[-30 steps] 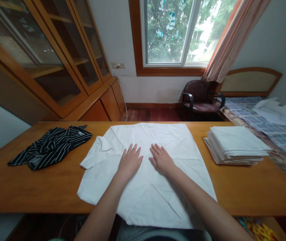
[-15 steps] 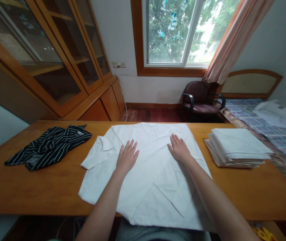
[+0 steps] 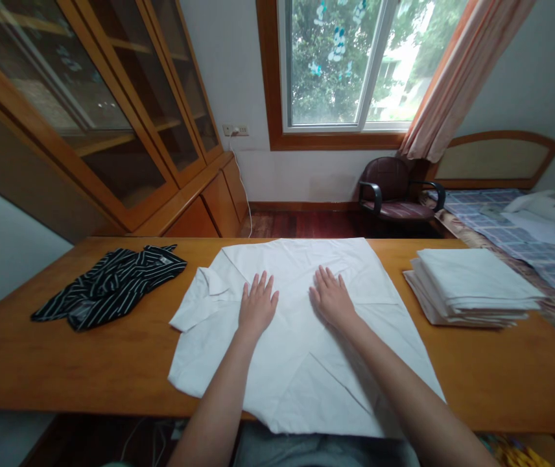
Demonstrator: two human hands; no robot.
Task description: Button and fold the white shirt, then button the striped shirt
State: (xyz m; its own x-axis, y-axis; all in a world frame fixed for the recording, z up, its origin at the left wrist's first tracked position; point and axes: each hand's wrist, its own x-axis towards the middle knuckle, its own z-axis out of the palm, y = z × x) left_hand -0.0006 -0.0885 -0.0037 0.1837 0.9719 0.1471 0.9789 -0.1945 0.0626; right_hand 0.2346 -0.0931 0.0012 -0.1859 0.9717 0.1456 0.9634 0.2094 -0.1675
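Note:
A white short-sleeved shirt (image 3: 301,350) lies spread flat on the wooden table (image 3: 63,363), its collar to the left and its near edge hanging over the table's front. My left hand (image 3: 257,305) rests palm down on the shirt's middle, fingers apart. My right hand (image 3: 332,299) lies flat on the cloth just to its right, fingers spread. Neither hand grips anything.
A crumpled black-and-white striped shirt (image 3: 112,282) lies on the table's left. A stack of folded white cloths (image 3: 472,285) sits on the right. Beyond the table stand a dark armchair (image 3: 394,191), a wooden glass-door cabinet (image 3: 112,123) and a bed (image 3: 540,240).
My right hand slid out to the right across the shirt, then came back toward the middle. My left hand stayed nearly in place. The view shifted slightly.

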